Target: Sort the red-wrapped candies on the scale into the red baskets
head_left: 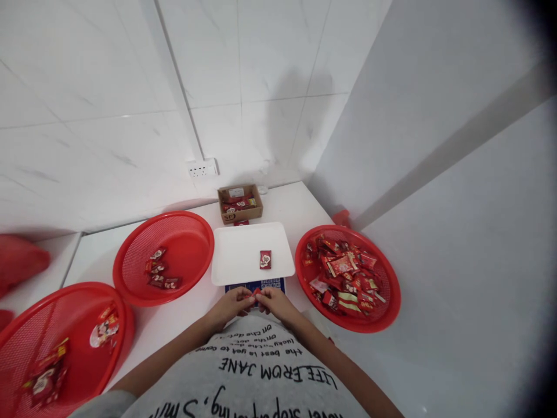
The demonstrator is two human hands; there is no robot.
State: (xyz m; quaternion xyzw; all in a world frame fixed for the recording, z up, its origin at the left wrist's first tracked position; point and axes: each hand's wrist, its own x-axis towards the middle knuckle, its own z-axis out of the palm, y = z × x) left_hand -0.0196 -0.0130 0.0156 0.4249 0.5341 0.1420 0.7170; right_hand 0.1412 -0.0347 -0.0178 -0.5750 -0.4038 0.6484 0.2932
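Observation:
Close to my shirt, in front of the scale, my left hand (237, 302) and my right hand (273, 303) meet. Both pinch a small red packet (256, 292), mostly covered by the fingers. Just beyond them is a kitchen-type scale with a blue keypad (272, 284) and a white tray (237, 249) on top. On the tray's right half lies one dark red packet (265, 259) with a white print. A red basket (394, 290) heaped with red packets (346, 270) stands right of the scale. Left of the tray, another red basket (191, 249) holds several packets (159, 270).
Behind the tray is a cardboard box (241, 203) of red packets, with another packet (241, 223) at its foot. A third red basket (87, 290) with packets sits at the lower left. A socket (203, 168) is on the tiled wall; a grey partition (435, 174) borders the right.

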